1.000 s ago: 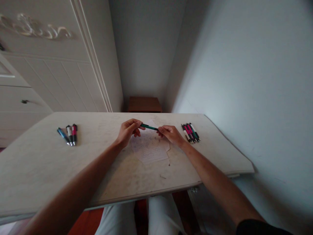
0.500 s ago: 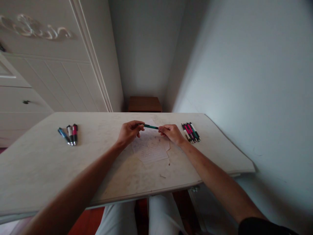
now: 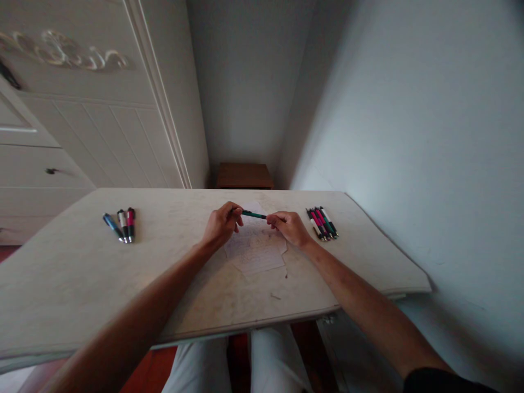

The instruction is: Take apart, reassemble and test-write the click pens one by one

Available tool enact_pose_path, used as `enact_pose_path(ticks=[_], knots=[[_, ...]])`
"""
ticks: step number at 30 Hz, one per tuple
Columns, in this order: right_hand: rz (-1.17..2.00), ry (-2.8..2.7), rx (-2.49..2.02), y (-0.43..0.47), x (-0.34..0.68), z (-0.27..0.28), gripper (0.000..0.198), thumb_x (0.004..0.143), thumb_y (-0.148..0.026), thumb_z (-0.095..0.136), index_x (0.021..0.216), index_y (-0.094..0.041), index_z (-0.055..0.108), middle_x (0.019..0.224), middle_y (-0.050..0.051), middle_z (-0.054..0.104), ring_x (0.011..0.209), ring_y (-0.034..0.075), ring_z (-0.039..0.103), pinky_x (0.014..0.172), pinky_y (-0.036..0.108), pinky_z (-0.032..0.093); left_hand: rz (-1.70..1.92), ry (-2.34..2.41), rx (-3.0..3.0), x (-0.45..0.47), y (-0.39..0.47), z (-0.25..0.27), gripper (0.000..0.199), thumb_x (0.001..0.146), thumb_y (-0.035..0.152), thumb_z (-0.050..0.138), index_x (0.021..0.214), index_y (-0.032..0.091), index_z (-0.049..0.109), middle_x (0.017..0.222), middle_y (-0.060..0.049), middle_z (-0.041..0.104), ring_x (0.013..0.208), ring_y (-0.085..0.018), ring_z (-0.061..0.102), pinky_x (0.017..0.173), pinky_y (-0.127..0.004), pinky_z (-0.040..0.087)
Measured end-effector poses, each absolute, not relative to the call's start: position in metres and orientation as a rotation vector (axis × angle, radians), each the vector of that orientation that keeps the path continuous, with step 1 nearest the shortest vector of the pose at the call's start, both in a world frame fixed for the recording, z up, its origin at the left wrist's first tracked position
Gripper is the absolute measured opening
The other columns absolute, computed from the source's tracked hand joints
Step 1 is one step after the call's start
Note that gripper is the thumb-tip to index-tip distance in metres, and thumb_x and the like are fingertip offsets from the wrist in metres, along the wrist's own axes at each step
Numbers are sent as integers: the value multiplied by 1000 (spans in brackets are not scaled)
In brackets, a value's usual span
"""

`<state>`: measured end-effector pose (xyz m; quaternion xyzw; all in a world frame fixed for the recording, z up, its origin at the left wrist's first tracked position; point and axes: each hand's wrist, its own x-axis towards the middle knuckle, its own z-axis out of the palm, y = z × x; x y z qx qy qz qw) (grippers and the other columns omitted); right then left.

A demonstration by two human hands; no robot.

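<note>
A green pen (image 3: 254, 214) with dark ends is held crosswise above the table between my two hands. My left hand (image 3: 223, 222) is closed around its left end, hiding that tip. The fingers of my right hand (image 3: 289, 226) pinch the right end. Beneath the pen lies a sheet of paper (image 3: 256, 254) with handwriting on it. Close to my right hand, several pens (image 3: 322, 224) in white, pink, purple and green lie side by side. Farther left on the table are a blue pen (image 3: 113, 227), a white pen (image 3: 123, 225) and a pink pen (image 3: 131, 224).
The pale table (image 3: 176, 300) has a worn, stained top. A white cabinet (image 3: 118, 142) stands behind it on the left, and a grey wall (image 3: 409, 153) runs along the right. A brown wooden box-like piece (image 3: 244, 176) sits beyond the far edge.
Both hands keep their hold on the green pen, which has tilted slightly, its right end lower. The whole view has shifted a little.
</note>
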<state>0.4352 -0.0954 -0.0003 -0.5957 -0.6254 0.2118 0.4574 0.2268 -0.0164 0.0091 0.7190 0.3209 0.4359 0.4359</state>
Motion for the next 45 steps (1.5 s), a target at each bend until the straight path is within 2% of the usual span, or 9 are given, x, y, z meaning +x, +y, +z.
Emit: enact_pose_path(ticks=[7,13,16,21,26,31,34,39,45], knots=[[330,-1648,-1372,-98,435,7,41,89,-52,52,75,-20,73,69,5,67,67,17,61,67,28,46,1021,935,1858,225,-21,10,50,90,54,43,54,20,49,42,-1,58,40,-13,51,49,-22,37],[436,-1537,-1410,-96,437,6,40,85,-54,55,76,-19,73,68,5,67,64,17,60,63,28,45,983,892,1842,226,-20,11,60,91,62,37,52,18,50,46,-4,58,41,-12,53,47,-23,40],[517,-1476,-1436,-94,439,3,43,83,-57,57,74,-18,72,62,3,65,57,15,57,56,26,43,1025,753,1792,225,-16,9,54,91,61,37,75,15,61,69,-7,66,44,-11,56,44,-23,41],[572,-1424,-1423,-92,443,0,49,81,-62,57,70,-16,69,58,3,62,54,14,54,53,25,41,1120,675,1751,226,-11,8,47,78,44,67,115,17,56,103,-9,64,52,-9,61,43,-20,44],[611,-1410,-1419,-90,444,1,52,79,-65,56,69,-16,68,59,3,62,54,13,53,52,24,40,1141,759,1808,225,-11,11,27,80,40,65,85,14,63,67,-2,64,45,-9,55,43,-20,42],[622,-1435,-1405,-90,443,1,49,78,-63,59,70,-16,69,59,3,61,54,13,52,53,25,39,1062,843,1832,220,-13,12,53,92,53,43,60,14,57,45,-1,54,40,-8,50,43,-19,38],[631,-1428,-1396,-91,442,2,48,79,-62,59,70,-16,69,59,2,60,54,13,52,53,25,38,1056,838,1805,219,-13,12,56,93,57,39,65,13,60,51,-2,58,41,-9,52,41,-19,39],[653,-1418,-1394,-93,441,5,48,79,-61,59,68,-15,67,56,1,58,53,12,50,52,24,38,1155,769,1811,222,-12,14,44,77,49,68,105,15,60,88,-5,68,49,-9,60,43,-19,44],[635,-1412,-1397,-91,441,4,45,78,-59,61,72,-15,70,59,2,61,54,13,52,53,25,39,1111,877,1915,224,-11,15,36,81,48,62,70,14,63,58,-1,62,41,-9,54,41,-19,39]])
